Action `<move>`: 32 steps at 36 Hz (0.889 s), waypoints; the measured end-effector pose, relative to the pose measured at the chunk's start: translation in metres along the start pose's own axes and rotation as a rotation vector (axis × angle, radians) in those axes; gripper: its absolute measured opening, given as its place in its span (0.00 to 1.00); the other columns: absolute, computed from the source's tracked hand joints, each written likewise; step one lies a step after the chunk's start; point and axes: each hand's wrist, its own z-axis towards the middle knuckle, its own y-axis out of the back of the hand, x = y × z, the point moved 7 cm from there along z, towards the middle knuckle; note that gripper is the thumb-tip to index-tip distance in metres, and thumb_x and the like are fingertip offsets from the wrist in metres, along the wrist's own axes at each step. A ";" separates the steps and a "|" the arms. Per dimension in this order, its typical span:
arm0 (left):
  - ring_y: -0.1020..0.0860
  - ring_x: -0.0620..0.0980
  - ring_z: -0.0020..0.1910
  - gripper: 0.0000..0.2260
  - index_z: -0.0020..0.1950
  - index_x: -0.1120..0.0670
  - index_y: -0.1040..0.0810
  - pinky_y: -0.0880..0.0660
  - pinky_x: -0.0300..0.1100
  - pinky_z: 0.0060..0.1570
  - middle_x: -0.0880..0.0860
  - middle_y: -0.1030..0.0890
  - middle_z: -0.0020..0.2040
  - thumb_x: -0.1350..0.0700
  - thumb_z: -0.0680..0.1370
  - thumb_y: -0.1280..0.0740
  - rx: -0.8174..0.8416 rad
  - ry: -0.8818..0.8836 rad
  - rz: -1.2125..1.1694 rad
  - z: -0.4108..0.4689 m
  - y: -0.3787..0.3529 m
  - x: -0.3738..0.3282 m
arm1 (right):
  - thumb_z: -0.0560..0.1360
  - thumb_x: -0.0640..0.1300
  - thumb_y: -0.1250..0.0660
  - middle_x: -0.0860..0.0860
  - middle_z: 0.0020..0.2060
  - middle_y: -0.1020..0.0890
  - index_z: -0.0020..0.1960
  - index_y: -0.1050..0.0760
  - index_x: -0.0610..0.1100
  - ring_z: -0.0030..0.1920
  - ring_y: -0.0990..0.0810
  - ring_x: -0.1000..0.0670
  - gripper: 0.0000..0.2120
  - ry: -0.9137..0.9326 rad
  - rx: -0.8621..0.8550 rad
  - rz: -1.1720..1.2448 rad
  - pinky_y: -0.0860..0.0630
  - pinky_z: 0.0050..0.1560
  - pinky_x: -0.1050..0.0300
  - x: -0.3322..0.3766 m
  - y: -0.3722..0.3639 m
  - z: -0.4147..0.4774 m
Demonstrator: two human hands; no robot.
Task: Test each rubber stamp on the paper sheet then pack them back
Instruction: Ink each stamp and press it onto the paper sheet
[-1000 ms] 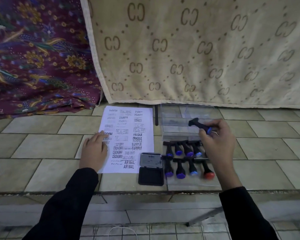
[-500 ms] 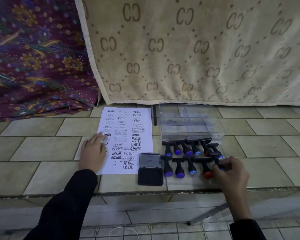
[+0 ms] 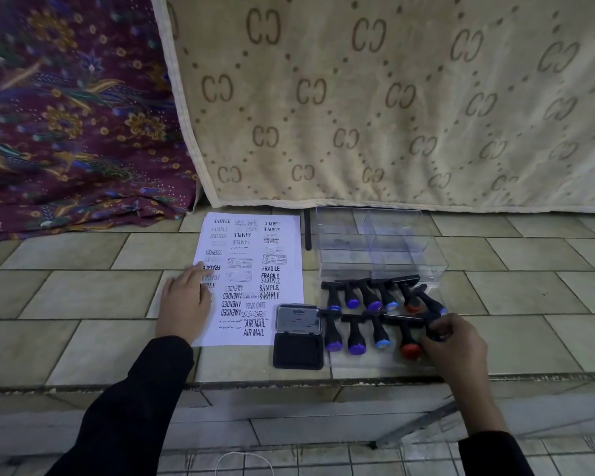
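Observation:
A white paper sheet (image 3: 255,255) covered with stamped words lies on the tiled ledge. My left hand (image 3: 183,302) rests flat on its left edge, fingers straight. To the right, several black rubber stamps (image 3: 370,297) with blue, purple and red knobs lie in two rows in a clear tray (image 3: 375,364). My right hand (image 3: 452,341) pinches a black stamp (image 3: 432,326) at the right end of the near row; my fingers hide most of it. An open black ink pad (image 3: 298,338) sits between the sheet and the stamps.
The clear plastic lid (image 3: 382,242) stands behind the stamps, with a black stick (image 3: 307,231) beside it. A beige patterned blanket (image 3: 392,97) and purple floral cloth (image 3: 66,115) hang behind. The ledge's front edge (image 3: 220,384) drops off near me.
My right hand carried a stamp from above the lid down to the right end of the near row, where it has since stayed. My left hand stayed on the sheet.

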 end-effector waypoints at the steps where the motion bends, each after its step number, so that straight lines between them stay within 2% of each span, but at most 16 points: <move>1: 0.31 0.52 0.69 0.15 0.61 0.56 0.23 0.38 0.52 0.69 0.54 0.25 0.67 0.66 0.77 0.40 -0.006 -0.001 -0.002 0.000 0.000 0.000 | 0.64 0.35 0.25 0.43 0.41 0.20 0.40 0.26 0.44 0.39 0.25 0.45 0.11 -0.005 0.008 -0.002 0.34 0.41 0.58 0.000 0.000 0.000; 7: 0.35 0.56 0.72 0.15 0.62 0.57 0.23 0.40 0.49 0.71 0.55 0.26 0.68 0.66 0.77 0.40 -0.014 -0.006 0.013 -0.002 0.000 0.000 | 0.64 0.35 0.25 0.43 0.41 0.20 0.41 0.25 0.43 0.38 0.24 0.45 0.11 -0.026 0.050 -0.019 0.35 0.36 0.59 0.001 -0.001 0.001; 11: 0.36 0.52 0.72 0.15 0.62 0.52 0.24 0.45 0.53 0.71 0.50 0.26 0.68 0.63 0.77 0.39 -0.014 0.047 0.127 -0.003 -0.001 0.000 | 0.64 0.35 0.26 0.45 0.41 0.19 0.42 0.24 0.43 0.38 0.24 0.47 0.10 -0.044 0.073 -0.023 0.35 0.33 0.63 0.001 -0.001 0.002; 13: 0.34 0.51 0.69 0.14 0.61 0.50 0.24 0.42 0.56 0.69 0.48 0.24 0.66 0.60 0.76 0.39 -0.020 0.051 0.204 -0.005 0.001 -0.003 | 0.65 0.35 0.26 0.45 0.41 0.19 0.42 0.24 0.43 0.39 0.24 0.47 0.10 -0.053 0.086 -0.026 0.34 0.35 0.59 0.002 -0.001 0.002; 17: 0.29 0.51 0.60 0.18 0.60 0.48 0.23 0.38 0.52 0.55 0.46 0.22 0.64 0.54 0.74 0.46 -0.010 0.035 0.297 -0.005 0.005 -0.007 | 0.65 0.35 0.26 0.45 0.41 0.19 0.43 0.24 0.43 0.40 0.23 0.46 0.10 -0.064 0.108 -0.032 0.34 0.40 0.58 0.003 0.000 0.002; 20: 0.29 0.53 0.58 0.15 0.61 0.47 0.24 0.39 0.51 0.52 0.45 0.24 0.66 0.57 0.77 0.42 0.000 0.053 0.303 -0.005 0.003 -0.004 | 0.66 0.37 0.26 0.46 0.42 0.19 0.43 0.24 0.43 0.42 0.23 0.46 0.09 -0.058 0.128 -0.053 0.34 0.41 0.58 0.004 0.000 0.002; 24: 0.32 0.49 0.60 0.15 0.61 0.43 0.25 0.42 0.49 0.53 0.41 0.27 0.68 0.58 0.78 0.41 0.002 0.127 0.193 -0.003 0.001 0.004 | 0.68 0.37 0.29 0.45 0.42 0.19 0.42 0.24 0.42 0.41 0.23 0.45 0.05 -0.044 0.115 -0.057 0.35 0.40 0.57 0.010 0.004 0.002; 27: 0.35 0.46 0.62 0.14 0.60 0.40 0.25 0.45 0.47 0.56 0.39 0.28 0.68 0.53 0.81 0.45 0.010 0.167 0.051 0.001 -0.001 0.013 | 0.69 0.35 0.31 0.42 0.43 0.21 0.42 0.23 0.40 0.42 0.24 0.41 0.03 0.021 -0.010 -0.062 0.36 0.40 0.57 0.020 0.013 0.001; 30: 0.37 0.44 0.64 0.15 0.60 0.37 0.25 0.48 0.46 0.60 0.36 0.30 0.69 0.50 0.82 0.47 0.062 0.213 -0.042 0.005 -0.002 0.020 | 0.71 0.36 0.30 0.45 0.42 0.25 0.43 0.25 0.42 0.43 0.25 0.41 0.04 0.119 -0.109 -0.022 0.35 0.40 0.57 0.042 0.019 -0.004; 32: 0.39 0.43 0.64 0.16 0.59 0.36 0.25 0.49 0.43 0.57 0.36 0.31 0.69 0.50 0.82 0.50 0.103 0.227 -0.067 0.006 -0.002 0.020 | 0.71 0.36 0.30 0.48 0.42 0.26 0.44 0.24 0.43 0.42 0.24 0.45 0.04 0.201 -0.103 0.037 0.32 0.39 0.59 0.062 0.016 -0.007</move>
